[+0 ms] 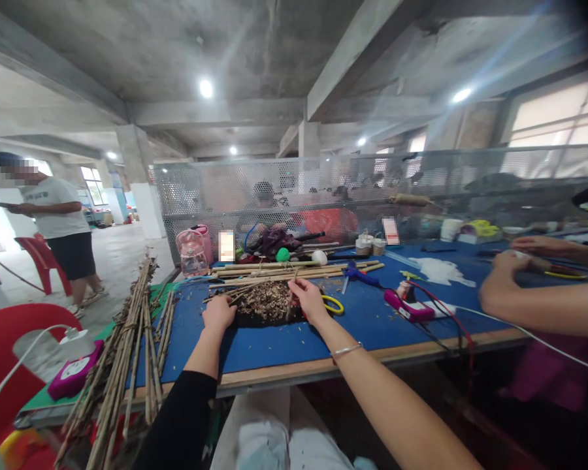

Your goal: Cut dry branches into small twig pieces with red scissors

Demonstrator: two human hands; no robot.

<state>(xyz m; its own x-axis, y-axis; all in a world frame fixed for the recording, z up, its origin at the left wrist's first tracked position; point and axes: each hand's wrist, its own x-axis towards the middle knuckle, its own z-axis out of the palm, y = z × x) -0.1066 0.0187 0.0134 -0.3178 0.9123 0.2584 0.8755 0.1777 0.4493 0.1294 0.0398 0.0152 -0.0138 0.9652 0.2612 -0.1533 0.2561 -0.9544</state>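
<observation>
A heap of small brown wood chips [264, 299] lies on a dark cloth [257, 320] on the blue tabletop. My left hand [219, 313] rests at the left side of the heap with its fingers curled down. Thin sticks run just behind it, and what its fingertips hold is hidden. Over the right side of the heap, my right hand [308, 300] pinches a short, thin brown twig [291, 304]. Beside that hand, a yellow looped handle [335, 305] shows, the rest of the tool being covered. Long peeled sticks [274, 276] lie behind the heap.
Bundled long twigs [127, 339] overhang the table at left, near a purple power strip [76, 369]. A blue glue gun [362, 275], another purple power strip [408, 305] and cables lie right. A co-worker's hands [514, 258] work farther right. A mesh partition [255, 189] stands behind.
</observation>
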